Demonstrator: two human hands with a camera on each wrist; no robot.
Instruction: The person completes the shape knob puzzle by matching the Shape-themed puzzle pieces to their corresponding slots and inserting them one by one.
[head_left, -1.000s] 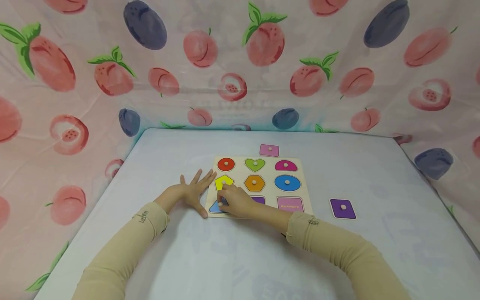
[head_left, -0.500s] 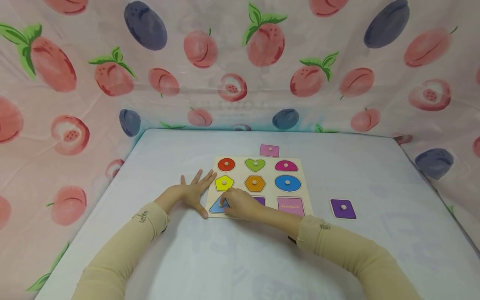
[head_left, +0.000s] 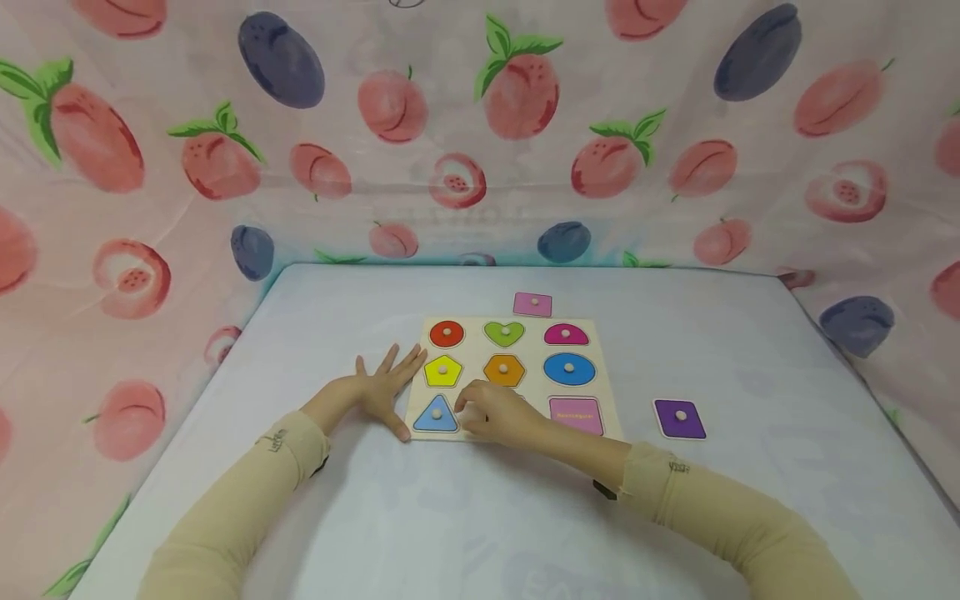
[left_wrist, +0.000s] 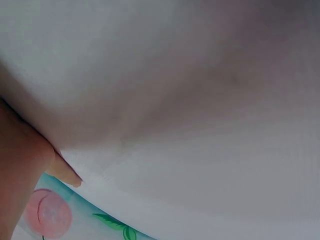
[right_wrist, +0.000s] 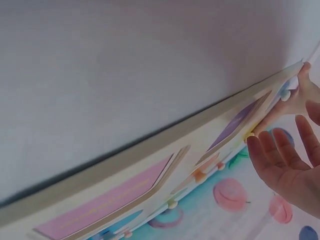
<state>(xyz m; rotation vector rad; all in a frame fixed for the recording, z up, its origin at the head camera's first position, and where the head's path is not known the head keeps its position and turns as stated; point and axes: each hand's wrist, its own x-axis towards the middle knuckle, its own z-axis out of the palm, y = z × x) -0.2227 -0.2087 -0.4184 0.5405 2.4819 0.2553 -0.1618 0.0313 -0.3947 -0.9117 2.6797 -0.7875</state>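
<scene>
A wooden knob puzzle board [head_left: 536, 400] lies flat on the table. Against its left edge rests my left hand [head_left: 385, 393], fingers spread and thumb near the front corner. The light-blue triangle [head_left: 427, 423] sits in its recess at the front left. Just right of it, my right hand [head_left: 506, 417] hovers over the board with loosely bent fingers and nothing in them. That hand mostly covers the purple square recess [right_wrist: 232, 126], which shows in the right wrist view. The pink rectangular recess [head_left: 576, 416] has no piece in it.
A purple square piece [head_left: 679, 418] lies right of the board, and a pink rectangle piece [head_left: 532, 304] lies behind it. Other knobbed pieces fill the back rows, among them a red circle [head_left: 446, 334] and a blue oval [head_left: 569, 368]. A fruit-print curtain [head_left: 420, 200] borders the table.
My right hand has let go of the triangle's knob and shifted right, leaving the triangle in its recess. My left hand keeps its place at the board. The head view has tilted slightly.
</scene>
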